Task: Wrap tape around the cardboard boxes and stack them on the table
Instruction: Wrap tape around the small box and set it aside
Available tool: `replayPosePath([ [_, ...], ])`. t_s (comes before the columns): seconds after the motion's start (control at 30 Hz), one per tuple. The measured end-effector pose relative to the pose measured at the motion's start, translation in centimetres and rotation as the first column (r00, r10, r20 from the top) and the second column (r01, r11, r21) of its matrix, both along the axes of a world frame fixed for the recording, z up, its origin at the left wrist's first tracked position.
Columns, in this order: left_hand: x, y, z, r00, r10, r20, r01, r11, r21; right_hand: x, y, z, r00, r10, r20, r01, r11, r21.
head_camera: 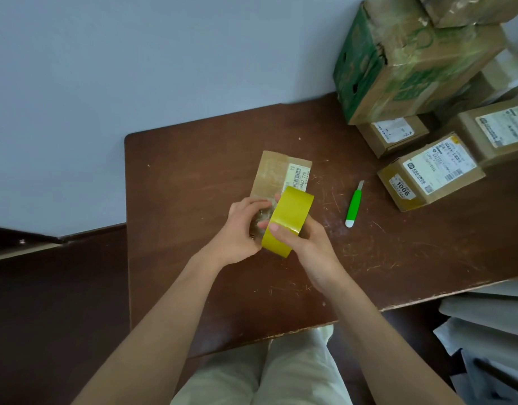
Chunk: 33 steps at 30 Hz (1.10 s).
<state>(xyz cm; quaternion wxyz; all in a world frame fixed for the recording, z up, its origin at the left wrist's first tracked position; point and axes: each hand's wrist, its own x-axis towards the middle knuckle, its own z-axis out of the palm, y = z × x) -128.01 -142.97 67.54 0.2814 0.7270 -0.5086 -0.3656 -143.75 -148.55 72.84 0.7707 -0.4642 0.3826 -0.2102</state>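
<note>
tape roll [287, 220]: yellow, held on edge above the table [193, 200], just over the near end of the flat box [276, 173]. Likely light and rigid at the core, slick on the outer face; best gripped across its width, thumb on the band and fingers behind.
right hand [303, 244]: wrapped round the roll from 5 o'clock, thumb lying on the yellow face.
left hand [241, 229]: curled at the roll's 9 o'clock side, fingers at the core opening or the loose end; which of the two I cannot tell.
flat box: small, thin cardboard with a white barcode label, lying at 12 o'clock from the hands, partly hidden by the roll. Probably light and apt to slide on the wood, so it wants pinning with one palm or lifting by its long edges while the strip goes round; corners would crush under a hard squeeze.
knife [353, 204]: green-handled, at 3 o'clock of the roll, lying apart from it.
labelled boxes [431, 173]: a cluster at 2 o'clock.
green box [398, 59]: large, crumpled, sitting on top of smaller ones at 1 o'clock.
stage: judged early, tape end being freed, flat box not yet wrapped.
</note>
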Motion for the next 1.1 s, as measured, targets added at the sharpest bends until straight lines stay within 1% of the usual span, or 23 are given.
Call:
replayPosePath([
  [0.13,0.4,-0.6,0.9,0.994,-0.110,-0.008,0.111,0.989,0.095,-0.6,0.7,-0.1,0.995,0.098,0.006,-0.096,0.982,-0.160],
  [0.2,0.6,-0.8,1.1,0.979,-0.194,0.059,0.182,0.970,0.163,-0.8,1.1,-0.2,0.989,0.147,-0.007,-0.145,0.960,-0.238],
  [0.23,0.5,-0.9,1.1,0.975,-0.205,0.089,0.186,0.965,0.183,-0.9,1.2,-0.3,0.987,0.158,-0.013,-0.155,0.952,-0.264],
  [0.3,0.1,-1.2,0.9,0.987,-0.127,0.100,0.109,0.979,0.171,-1.0,1.3,-0.5,0.987,0.163,-0.018,-0.161,0.944,-0.287],
  [0.37,-0.7,-1.4,0.3,0.992,-0.042,0.118,0.028,0.993,0.117,-1.2,1.1,-0.7,0.987,0.160,-0.018,-0.158,0.943,-0.294],
  [0.43,-1.2,-1.7,-0.4,0.969,-0.064,0.237,0.045,0.995,0.084,-1.6,0.9,-1.1,0.990,0.140,-0.008,-0.136,0.945,-0.297],
  [0.47,-1.3,-1.8,-0.7,0.959,-0.077,0.271,0.058,0.995,0.077,-1.8,0.8,-1.2,0.992,0.125,0.005,-0.119,0.949,-0.292],
  [0.63,-1.1,-2.7,-1.1,0.961,-0.104,0.257,0.090,0.994,0.067,-2.1,0.6,-2.0,0.995,0.090,0.041,-0.071,0.939,-0.338],
  [0.77,-1.8,-3.6,-0.5,0.942,-0.148,0.300,0.128,0.988,0.084,-2.2,0.0,-2.8,0.998,0.066,0.007,-0.056,0.889,-0.454],
  [0.8,-2.0,-3.8,-0.2,0.938,-0.157,0.308,0.137,0.987,0.087,-2.1,-0.7,-2.8,0.999,0.048,-0.003,-0.044,0.889,-0.456],
  [0.87,-2.4,-4.2,0.2,0.933,-0.165,0.319,0.147,0.986,0.079,-1.8,-2.4,-2.5,0.999,0.037,-0.026,-0.045,0.914,-0.402],
  [0.9,-2.5,-4.5,0.4,0.940,-0.157,0.303,0.142,0.987,0.073,-1.6,-3.3,-2.3,0.996,0.061,-0.059,-0.080,0.916,-0.394],
  [0.97,-2.2,-5.3,0.7,0.977,-0.101,0.186,0.090,0.994,0.065,-1.1,-5.0,-2.1,0.981,0.150,-0.119,-0.186,0.896,-0.403],
  [1.03,-1.9,-6.1,0.3,0.998,0.045,0.037,-0.048,0.995,0.088,-0.7,-6.4,-2.0,0.967,0.234,-0.101,-0.255,0.908,-0.333],
  [1.1,-1.7,-6.6,-0.3,0.976,0.210,-0.055,-0.198,0.965,0.174,-0.9,-7.9,-1.9,0.956,0.282,-0.079,-0.292,0.929,-0.226],
])
